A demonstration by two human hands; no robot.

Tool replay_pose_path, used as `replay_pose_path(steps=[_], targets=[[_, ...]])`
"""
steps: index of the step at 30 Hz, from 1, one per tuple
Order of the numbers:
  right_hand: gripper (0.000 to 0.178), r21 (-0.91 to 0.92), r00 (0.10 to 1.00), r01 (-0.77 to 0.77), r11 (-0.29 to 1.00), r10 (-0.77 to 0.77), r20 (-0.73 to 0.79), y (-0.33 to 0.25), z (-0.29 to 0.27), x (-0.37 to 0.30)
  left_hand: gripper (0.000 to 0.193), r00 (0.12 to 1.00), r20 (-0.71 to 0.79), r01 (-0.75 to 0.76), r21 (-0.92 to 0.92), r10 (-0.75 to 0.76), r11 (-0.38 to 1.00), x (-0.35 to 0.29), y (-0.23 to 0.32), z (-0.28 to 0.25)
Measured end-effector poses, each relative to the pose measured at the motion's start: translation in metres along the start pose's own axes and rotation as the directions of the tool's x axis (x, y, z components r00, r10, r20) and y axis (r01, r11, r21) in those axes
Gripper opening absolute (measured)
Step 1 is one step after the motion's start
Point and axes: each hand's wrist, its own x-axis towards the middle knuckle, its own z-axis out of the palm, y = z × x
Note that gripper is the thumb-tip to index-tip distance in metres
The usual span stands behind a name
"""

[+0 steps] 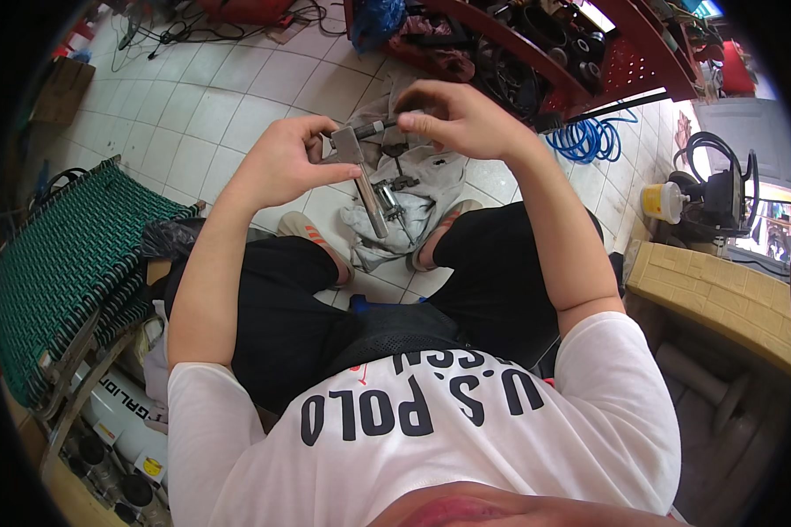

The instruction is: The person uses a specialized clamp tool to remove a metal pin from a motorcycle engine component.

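Note:
Above the floor between my knees, my left hand [288,162] grips a metal part with a flat grey block [347,146] at its top and a shiny round shaft [371,204] pointing down toward me. My right hand [466,120] is closed around a dark, rod-like tool [374,128] with a grey band. Its left end meets or lies right beside the block; I cannot tell its exact kind. Beneath my hands, a crumpled whitish cloth or plastic sheet [439,180] is spread on the tiles. Small metal parts [394,204] lie on it.
A red metal rack [580,75] full of dark parts stands ahead to the right, near a coiled blue hose [584,140]. To my left is a green woven seat [79,250]. A white bucket [664,203] and a yellowish padded block [721,290] are at right.

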Motion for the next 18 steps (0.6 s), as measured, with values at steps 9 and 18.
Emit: replay_pose_path(steps=[9, 18], targets=[[0.033, 0.055, 0.958, -0.230, 0.972, 0.216, 0.188, 0.003, 0.007, 0.004, 0.045, 0.999, -0.005, -0.040, 0.163, 0.042, 0.986, -0.004, 0.007, 0.003], [0.022, -0.125, 0.992, -0.012, 0.992, 0.028, 0.121, 0.006, 0.007, 0.009, 0.045, 0.998, -0.053, -0.034, 0.219, 0.046, 0.975, -0.009, 0.010, -0.001]])
